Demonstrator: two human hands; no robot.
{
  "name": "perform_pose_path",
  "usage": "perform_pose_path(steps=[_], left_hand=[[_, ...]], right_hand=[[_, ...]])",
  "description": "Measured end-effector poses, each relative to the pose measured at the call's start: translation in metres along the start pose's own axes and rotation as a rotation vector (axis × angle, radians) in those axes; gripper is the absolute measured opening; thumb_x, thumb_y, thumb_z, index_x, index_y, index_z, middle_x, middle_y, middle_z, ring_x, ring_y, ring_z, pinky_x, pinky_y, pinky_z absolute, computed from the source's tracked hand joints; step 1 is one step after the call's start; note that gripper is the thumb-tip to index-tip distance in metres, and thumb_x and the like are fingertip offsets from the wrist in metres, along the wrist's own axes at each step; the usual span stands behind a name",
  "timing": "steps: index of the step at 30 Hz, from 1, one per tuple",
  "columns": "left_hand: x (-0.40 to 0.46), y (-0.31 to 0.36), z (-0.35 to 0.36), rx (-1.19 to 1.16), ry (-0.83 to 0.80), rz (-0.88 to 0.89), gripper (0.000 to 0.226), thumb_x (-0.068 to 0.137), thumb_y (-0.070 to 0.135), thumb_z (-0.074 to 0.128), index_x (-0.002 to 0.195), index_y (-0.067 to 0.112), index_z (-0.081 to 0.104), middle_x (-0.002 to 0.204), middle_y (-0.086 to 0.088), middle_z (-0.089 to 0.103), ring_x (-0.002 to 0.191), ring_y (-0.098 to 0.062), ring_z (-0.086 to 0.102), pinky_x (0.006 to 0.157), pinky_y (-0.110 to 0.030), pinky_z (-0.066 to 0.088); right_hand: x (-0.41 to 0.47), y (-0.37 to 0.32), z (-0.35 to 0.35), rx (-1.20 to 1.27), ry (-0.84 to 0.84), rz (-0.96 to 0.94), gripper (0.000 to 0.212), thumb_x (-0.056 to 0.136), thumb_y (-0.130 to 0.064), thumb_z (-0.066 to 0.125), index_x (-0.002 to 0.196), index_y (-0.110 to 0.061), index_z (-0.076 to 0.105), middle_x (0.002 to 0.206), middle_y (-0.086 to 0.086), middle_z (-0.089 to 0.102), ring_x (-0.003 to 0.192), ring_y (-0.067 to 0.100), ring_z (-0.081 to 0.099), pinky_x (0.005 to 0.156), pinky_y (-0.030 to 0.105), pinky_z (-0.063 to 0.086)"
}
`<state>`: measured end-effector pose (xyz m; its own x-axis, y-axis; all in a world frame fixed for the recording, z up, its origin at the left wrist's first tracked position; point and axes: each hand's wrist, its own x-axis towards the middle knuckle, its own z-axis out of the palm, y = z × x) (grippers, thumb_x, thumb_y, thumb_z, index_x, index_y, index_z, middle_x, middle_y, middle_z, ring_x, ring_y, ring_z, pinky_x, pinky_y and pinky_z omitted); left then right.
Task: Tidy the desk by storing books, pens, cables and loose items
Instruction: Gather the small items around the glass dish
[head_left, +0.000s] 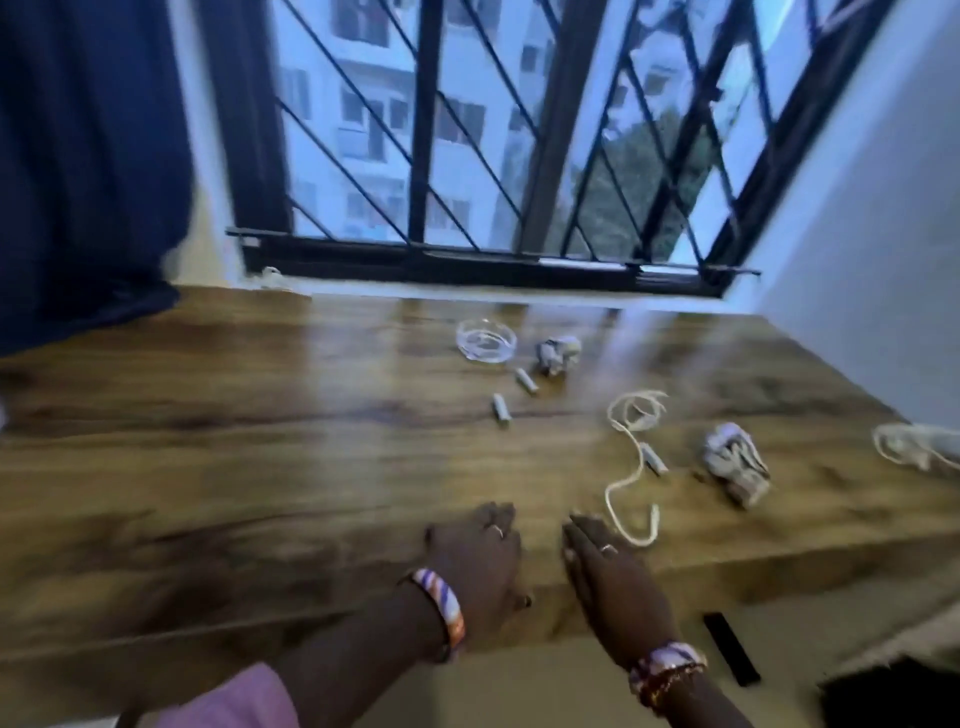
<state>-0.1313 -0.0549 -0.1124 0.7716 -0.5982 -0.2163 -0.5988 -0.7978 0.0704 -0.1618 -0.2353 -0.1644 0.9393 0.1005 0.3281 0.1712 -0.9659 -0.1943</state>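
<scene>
Looking down over the wooden worktop (260, 415), I see it runs wide beneath a barred window (467, 130), with a dark curtain (88, 156) hanging at the left. Both of my hands rest at the near edge, holding nothing: the left hand (480, 564) lies palm down with fingers relaxed, and the right hand (608, 577) lies beside it with fingers straight and together, its tips just beside the near loop of a white cable (631, 467). That cable snakes across the right half of the worktop; I judge it light and limp, best gathered by its loops and coiled, not dragged by one end. A second pale cable (909, 447) sits at the far right edge. Two crumpled paper wads lie out there too, one (735, 462) near the cable and one (558, 353) farther back; they should crush easily and weigh almost nothing. A clear glass dish (485, 339) stands beside the farther wad; it looks fragile and slick, so I would take it by the rim. Two small cylinders (525, 380) (501, 408), blurred, possibly batteries, lie between; they could roll, so a pinch across the middle suits them.
</scene>
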Motion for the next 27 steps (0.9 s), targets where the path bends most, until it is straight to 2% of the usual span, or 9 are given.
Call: perform_pose_path(steps=[2, 4, 6, 10, 14, 18, 22, 24, 27], left_hand=[[0.010, 0.026, 0.002, 0.022, -0.026, -0.127, 0.063, 0.090, 0.048, 0.045, 0.138, 0.010, 0.029, 0.156, -0.010, 0.012, 0.143, -0.022, 0.018, 0.096, -0.059, 0.034], [0.020, 0.041, 0.001, 0.013, -0.058, -0.198, 0.060, 0.088, 0.043, 0.052, 0.135, 0.011, 0.032, 0.153, -0.015, 0.020, 0.137, -0.028, 0.028, 0.095, -0.054, 0.039], [0.026, 0.049, -0.004, 0.073, -0.054, -0.193, 0.047, 0.088, 0.030, 0.055, 0.128, 0.010, 0.040, 0.142, -0.018, 0.037, 0.128, -0.031, 0.041, 0.093, -0.044, 0.045], [0.033, 0.061, -0.017, 0.244, -0.035, -0.136, 0.032, 0.093, 0.016, 0.044, 0.123, 0.009, 0.051, 0.126, -0.013, 0.054, 0.119, -0.030, 0.051, 0.093, -0.038, 0.045], [0.036, 0.051, -0.028, 0.284, -0.040, -0.084, 0.036, 0.084, 0.037, 0.057, 0.109, 0.012, 0.061, 0.115, -0.011, 0.061, 0.107, -0.030, 0.059, 0.082, -0.034, 0.048], [0.040, 0.022, -0.033, 0.086, 0.111, -0.063, 0.046, 0.075, 0.061, 0.059, 0.083, 0.017, 0.068, 0.085, -0.001, 0.068, 0.087, -0.020, 0.063, 0.067, -0.023, 0.037], [0.063, -0.015, -0.031, -0.269, 0.145, -0.079, 0.029, 0.078, 0.038, 0.071, 0.055, 0.024, 0.059, 0.051, 0.009, 0.051, 0.050, 0.000, 0.049, 0.057, -0.022, 0.035], [0.087, -0.030, -0.031, -0.416, 0.238, -0.131, 0.029, 0.077, 0.027, 0.074, 0.054, 0.032, 0.056, 0.059, 0.008, 0.060, 0.054, 0.001, 0.053, 0.063, -0.024, 0.044], [0.133, -0.036, -0.039, -0.434, 0.532, -0.339, 0.009, 0.078, 0.024, 0.070, 0.072, 0.020, 0.066, 0.081, -0.009, 0.070, 0.079, -0.028, 0.065, 0.075, -0.034, 0.049]], right_hand=[[-0.016, 0.019, -0.003, -0.022, 0.017, -0.025, 0.054, 0.100, -0.036, 0.017, 0.115, -0.013, 0.064, 0.118, 0.005, 0.066, 0.107, 0.020, 0.064, 0.097, 0.025, 0.036], [-0.019, 0.027, -0.002, -0.007, 0.008, -0.047, 0.048, 0.099, -0.036, 0.024, 0.117, -0.013, 0.063, 0.119, 0.005, 0.066, 0.109, 0.019, 0.063, 0.098, 0.028, 0.040], [-0.017, 0.028, -0.002, 0.042, 0.012, -0.045, 0.041, 0.091, -0.030, 0.037, 0.116, -0.013, 0.064, 0.118, 0.006, 0.067, 0.108, 0.020, 0.064, 0.089, 0.036, 0.050], [-0.017, 0.030, -0.001, 0.065, 0.007, -0.047, 0.041, 0.085, -0.029, 0.040, 0.111, -0.011, 0.067, 0.114, 0.006, 0.069, 0.105, 0.022, 0.066, 0.087, 0.044, 0.050], [-0.019, 0.026, -0.002, 0.088, -0.005, -0.023, 0.043, 0.084, -0.031, 0.039, 0.110, -0.015, 0.069, 0.113, 0.002, 0.069, 0.105, 0.017, 0.066, 0.086, 0.038, 0.053], [-0.018, 0.026, -0.008, 0.101, 0.014, -0.033, 0.041, 0.081, -0.034, 0.040, 0.106, -0.020, 0.070, 0.111, -0.003, 0.070, 0.102, 0.012, 0.066, 0.085, 0.029, 0.053], [-0.003, 0.044, -0.029, 0.170, -0.050, -0.145, 0.032, 0.076, -0.033, 0.046, 0.096, -0.024, 0.070, 0.102, -0.007, 0.072, 0.086, 0.013, 0.070, 0.067, 0.021, 0.054], [0.016, 0.058, -0.043, 0.260, -0.014, -0.139, 0.030, 0.078, -0.028, 0.047, 0.097, -0.021, 0.070, 0.093, -0.003, 0.074, 0.076, 0.019, 0.069, 0.058, 0.022, 0.053], [0.057, 0.085, -0.065, 0.242, 0.143, 0.017, 0.022, 0.079, -0.021, 0.052, 0.089, -0.019, 0.072, 0.076, 0.003, 0.073, 0.065, 0.023, 0.067, 0.050, 0.024, 0.048]])
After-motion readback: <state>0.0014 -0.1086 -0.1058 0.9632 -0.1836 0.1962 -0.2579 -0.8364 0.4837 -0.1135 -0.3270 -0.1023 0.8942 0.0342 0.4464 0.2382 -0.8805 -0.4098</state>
